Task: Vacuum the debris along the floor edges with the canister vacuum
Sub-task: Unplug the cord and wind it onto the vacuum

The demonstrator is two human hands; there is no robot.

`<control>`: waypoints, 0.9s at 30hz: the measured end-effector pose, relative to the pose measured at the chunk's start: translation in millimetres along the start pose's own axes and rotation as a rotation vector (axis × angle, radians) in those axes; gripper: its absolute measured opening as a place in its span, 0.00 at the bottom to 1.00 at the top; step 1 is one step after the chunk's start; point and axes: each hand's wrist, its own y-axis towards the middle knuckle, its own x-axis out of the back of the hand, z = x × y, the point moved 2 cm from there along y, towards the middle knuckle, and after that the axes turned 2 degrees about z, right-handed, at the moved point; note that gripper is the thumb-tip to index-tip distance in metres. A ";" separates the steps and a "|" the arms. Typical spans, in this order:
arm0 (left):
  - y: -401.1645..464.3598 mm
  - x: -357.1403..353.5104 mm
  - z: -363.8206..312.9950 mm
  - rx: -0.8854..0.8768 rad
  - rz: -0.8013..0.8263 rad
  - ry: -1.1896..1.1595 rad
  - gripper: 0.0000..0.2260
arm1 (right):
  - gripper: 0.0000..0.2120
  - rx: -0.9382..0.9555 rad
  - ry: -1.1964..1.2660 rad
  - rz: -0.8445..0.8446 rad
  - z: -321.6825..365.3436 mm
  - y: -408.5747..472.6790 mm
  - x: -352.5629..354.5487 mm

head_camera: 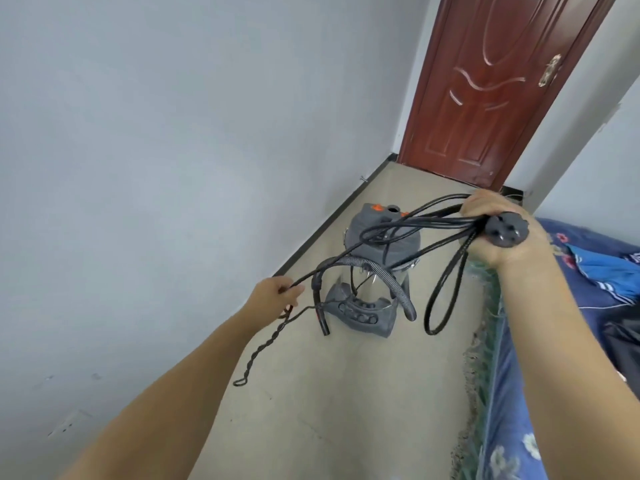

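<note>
- The canister vacuum [375, 268] stands on the beige floor [346, 393] near the dark baseboard [322, 233] — grey moulded top with orange buttons, shiny metal drum, grey base.
- A ribbed grey hose [374, 271] arcs over its front, ending in a black tube.
- The right hand [505, 230] is clenched around bundled loops of glossy black power cord [446, 292], the plug [611, 233] jutting from the fist.
- The left hand [277, 296] pinches one cord strand; a twisted length dangles below.
- A blue floral bedcover [512, 410] with a fringed edge lies right; a brown panelled door [491, 88] stands beyond.
</note>
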 end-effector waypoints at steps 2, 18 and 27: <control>-8.2 -12.9 -3.9 -0.061 0.114 0.008 0.13 | 0.09 0.164 0.162 -0.169 0.4 10.4 3.3; -9.7 -23.1 -64.6 -0.347 0.248 0.135 0.08 | 0.19 -0.294 -1.892 0.648 -131.3 5.0 14.7; -8.1 2.7 -70.4 -0.263 0.043 -0.401 0.07 | 0.15 -0.715 -1.855 0.439 -126.2 22.6 23.6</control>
